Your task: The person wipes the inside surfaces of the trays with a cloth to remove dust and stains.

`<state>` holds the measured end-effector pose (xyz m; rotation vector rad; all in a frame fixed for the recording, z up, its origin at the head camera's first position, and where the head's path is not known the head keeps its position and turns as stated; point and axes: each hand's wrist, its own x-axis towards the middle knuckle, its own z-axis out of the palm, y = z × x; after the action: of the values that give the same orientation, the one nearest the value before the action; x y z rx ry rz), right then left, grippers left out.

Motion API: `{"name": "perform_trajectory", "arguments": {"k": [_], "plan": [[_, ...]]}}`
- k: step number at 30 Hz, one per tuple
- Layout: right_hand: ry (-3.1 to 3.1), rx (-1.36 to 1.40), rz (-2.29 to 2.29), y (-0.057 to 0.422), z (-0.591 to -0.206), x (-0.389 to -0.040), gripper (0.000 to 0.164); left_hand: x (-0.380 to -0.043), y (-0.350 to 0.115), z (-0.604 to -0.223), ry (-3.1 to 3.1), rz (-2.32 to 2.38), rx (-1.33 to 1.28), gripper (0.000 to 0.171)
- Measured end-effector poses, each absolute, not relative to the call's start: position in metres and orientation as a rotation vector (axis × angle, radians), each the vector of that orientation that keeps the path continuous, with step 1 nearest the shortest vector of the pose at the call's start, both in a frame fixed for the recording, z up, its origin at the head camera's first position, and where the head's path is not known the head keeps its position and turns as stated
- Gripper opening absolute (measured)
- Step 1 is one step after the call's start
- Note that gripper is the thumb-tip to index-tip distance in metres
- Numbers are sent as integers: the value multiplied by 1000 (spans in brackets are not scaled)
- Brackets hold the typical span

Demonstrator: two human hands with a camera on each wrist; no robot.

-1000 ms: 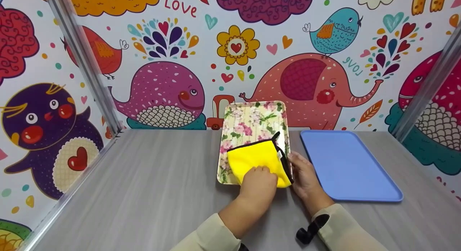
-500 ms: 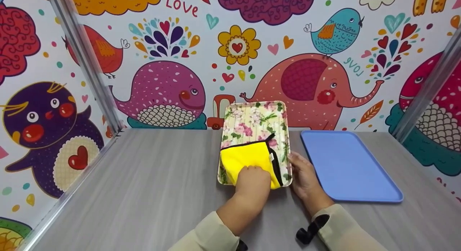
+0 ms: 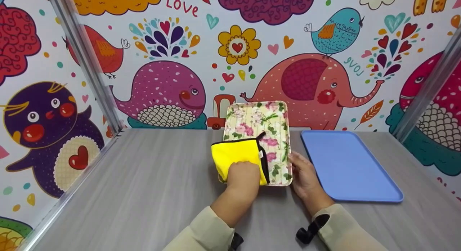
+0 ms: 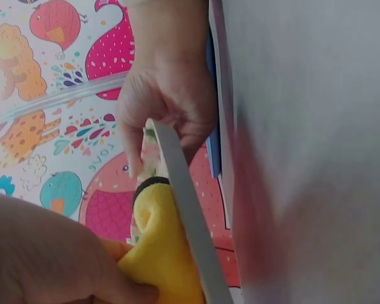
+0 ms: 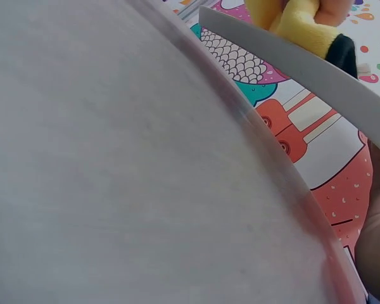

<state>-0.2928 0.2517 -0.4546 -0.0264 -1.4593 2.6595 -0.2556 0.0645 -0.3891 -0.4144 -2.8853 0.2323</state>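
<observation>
A small tray with a pink-and-green floral print [image 3: 277, 139] is held up at a tilt over the table. My right hand [image 3: 305, 176] grips its right edge, thumb on the printed face and the other fingers behind. Bunched in my left hand [image 3: 243, 178] is a yellow cloth with black edging [image 3: 230, 152], pressed against the lower left of the print and overhanging the tray's left edge. Seen edge-on in the left wrist view, the tray's pale rim [image 4: 187, 196] runs beside the yellow cloth [image 4: 161, 234]. The right wrist view shows the tray's rim [image 5: 297, 66] above the tabletop.
A blue rectangular tray [image 3: 351, 166] lies flat on the grey wood-grain table [image 3: 151, 179], right of my right hand. Walls printed with cartoon animals [image 3: 165, 89] stand behind and at both sides, with metal strips at the corners. A black strap [image 3: 312, 229] sits at my right cuff.
My left hand has slid the cloth leftward across the floral tray, past its left edge, uncovering the lower right of the print. The right hand and the tray have stayed nearly still.
</observation>
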Motion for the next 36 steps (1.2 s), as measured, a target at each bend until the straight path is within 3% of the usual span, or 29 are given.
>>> {"name": "perform_trajectory", "arguments": {"k": [14, 23, 31, 36], "plan": [[-1454, -88, 2631, 253, -453, -293, 24, -268, 51, -385, -3021, 156, -321, 33], [-1473, -102, 2611, 254, -451, -293, 23, -263, 47, -379, -3017, 52, -401, 18], [-1452, -111, 2625, 254, -451, -294, 22, -260, 48, -377, -2993, -128, -485, 27], [-1480, -143, 2604, 252, -452, -293, 21, -260, 50, -378, -2975, -248, -555, 21]]}}
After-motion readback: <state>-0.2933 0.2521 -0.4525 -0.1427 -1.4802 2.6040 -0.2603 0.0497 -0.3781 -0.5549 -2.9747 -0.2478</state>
